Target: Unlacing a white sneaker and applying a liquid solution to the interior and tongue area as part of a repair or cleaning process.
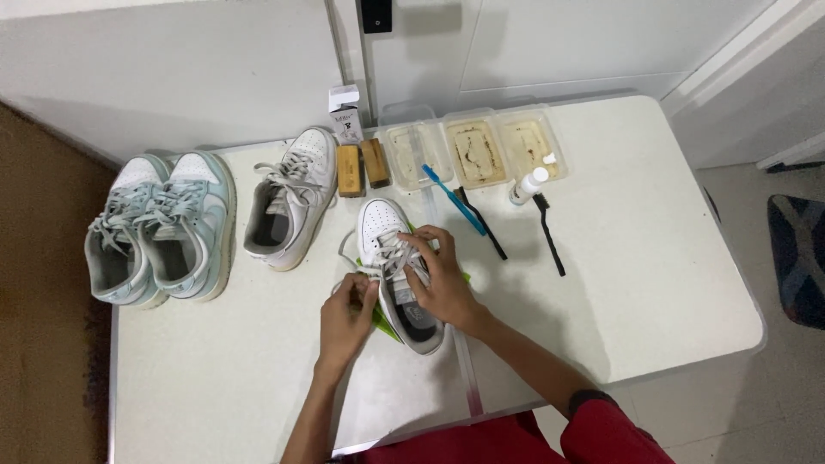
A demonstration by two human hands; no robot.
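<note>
Red cloth (481, 442) fills the bottom edge, nearest the camera, with both forearms reaching up from it over the white bench (653, 283). At the middle of the bench lies a white shoe (388, 249), toe pointing away, on a green mat (464, 277) that peeks out at its sides. Left hand (348, 314) is closed, pinching a lace (365, 273) at the shoe's left side. Right hand (440, 279) is curled over the shoe's tongue, fingers gripping the laces. To the left stands a second white shoe (292, 202), and further left a pale blue pair (163, 228) side by side. Behind the shoe sit two wooden brushes (363, 167), a small box (345, 110) and three clear trays (473, 148). A blue toothbrush (454, 199), two black brushes (516, 228) and a small white bottle (528, 186) lie just right of the shoe.
</note>
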